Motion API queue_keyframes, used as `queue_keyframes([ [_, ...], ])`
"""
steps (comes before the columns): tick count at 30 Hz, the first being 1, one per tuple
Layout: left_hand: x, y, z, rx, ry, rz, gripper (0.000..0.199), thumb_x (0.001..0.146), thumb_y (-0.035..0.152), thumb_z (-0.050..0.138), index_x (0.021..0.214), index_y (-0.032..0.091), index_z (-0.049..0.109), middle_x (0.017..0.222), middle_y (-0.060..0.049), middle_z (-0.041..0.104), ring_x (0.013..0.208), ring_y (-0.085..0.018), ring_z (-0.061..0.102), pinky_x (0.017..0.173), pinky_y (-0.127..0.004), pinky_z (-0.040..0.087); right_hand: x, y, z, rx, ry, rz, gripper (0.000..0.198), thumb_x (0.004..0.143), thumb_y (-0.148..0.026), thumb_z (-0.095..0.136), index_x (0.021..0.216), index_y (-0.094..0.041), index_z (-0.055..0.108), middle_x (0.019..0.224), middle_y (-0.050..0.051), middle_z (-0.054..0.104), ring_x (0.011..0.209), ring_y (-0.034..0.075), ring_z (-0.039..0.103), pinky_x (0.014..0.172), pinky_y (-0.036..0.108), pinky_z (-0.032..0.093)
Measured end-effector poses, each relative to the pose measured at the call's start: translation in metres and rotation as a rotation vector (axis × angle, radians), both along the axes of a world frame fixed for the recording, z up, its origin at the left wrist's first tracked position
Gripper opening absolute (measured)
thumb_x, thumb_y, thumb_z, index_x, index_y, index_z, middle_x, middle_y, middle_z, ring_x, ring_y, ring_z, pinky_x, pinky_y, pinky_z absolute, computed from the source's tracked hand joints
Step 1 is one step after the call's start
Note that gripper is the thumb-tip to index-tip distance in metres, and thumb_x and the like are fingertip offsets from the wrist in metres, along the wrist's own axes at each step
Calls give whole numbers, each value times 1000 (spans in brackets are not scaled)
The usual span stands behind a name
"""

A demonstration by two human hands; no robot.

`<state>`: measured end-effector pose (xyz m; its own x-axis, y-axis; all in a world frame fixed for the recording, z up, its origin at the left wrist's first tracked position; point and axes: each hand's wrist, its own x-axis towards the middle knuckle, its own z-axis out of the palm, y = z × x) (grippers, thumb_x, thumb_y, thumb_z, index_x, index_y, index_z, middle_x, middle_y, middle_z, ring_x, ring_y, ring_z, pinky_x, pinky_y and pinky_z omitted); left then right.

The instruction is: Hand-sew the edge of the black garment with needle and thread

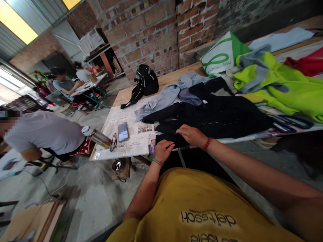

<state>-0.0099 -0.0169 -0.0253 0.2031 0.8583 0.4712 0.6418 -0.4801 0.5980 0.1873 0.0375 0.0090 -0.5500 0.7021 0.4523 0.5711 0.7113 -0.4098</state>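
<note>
Looking at a black garment (232, 116), soft dark fabric, exact cut hard to tell. Lies loosely spread, rumpled, along the near side of the paper-covered table (102, 153), long way left to right. Shows a small white mark (205, 102) in the upper middle and fine pale lines across the body. Sends a narrow sleeve-like strip (164, 112) out leftward. Tapers at the right end. Pinched up at the near-left flap (166, 137), close to the table edge. Can't tell whether draped over that edge; blends into dark cloth below.
</note>
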Motion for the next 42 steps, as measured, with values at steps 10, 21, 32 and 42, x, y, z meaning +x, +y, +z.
queue_keyframes([
  [10, -1, -1, 0, -18, -36, -10, 12, 79, 24, 61, 82, 19, 72, 74, -4, 68, 72, -15, 60, 68, -28, 49, -7, 0, 4, -65, -304, 156, 29, 87, -15, 41, 94, -21, 68, 91, 8, 58, 67, 12, 51, 57, 22, 34],
  [21, -3, 0, 0, -35, -18, -23, 12, 79, 23, 61, 82, 19, 72, 75, -4, 68, 72, -15, 60, 69, -28, 49, -6, -1, -3, -90, -264, 235, 33, 88, -17, 38, 95, -22, 69, 92, 8, 58, 70, 13, 52, 62, 23, 38],
  [32, -6, 0, 0, -51, -27, -84, 14, 82, 22, 58, 85, 19, 71, 78, -5, 67, 74, -14, 60, 70, -26, 48, -9, 5, -8, -230, -118, 244, 34, 88, -22, 37, 87, -20, 71, 79, 6, 55, 71, 13, 54, 67, 23, 42],
  [42, -5, -1, 2, -32, -27, -79, 13, 81, 21, 58, 84, 18, 70, 77, -5, 67, 74, -14, 59, 70, -26, 48, -19, 5, 1, -435, -72, 187, 25, 81, -14, 43, 85, -18, 67, 85, 6, 64, 78, 15, 59, 74, 26, 44],
])
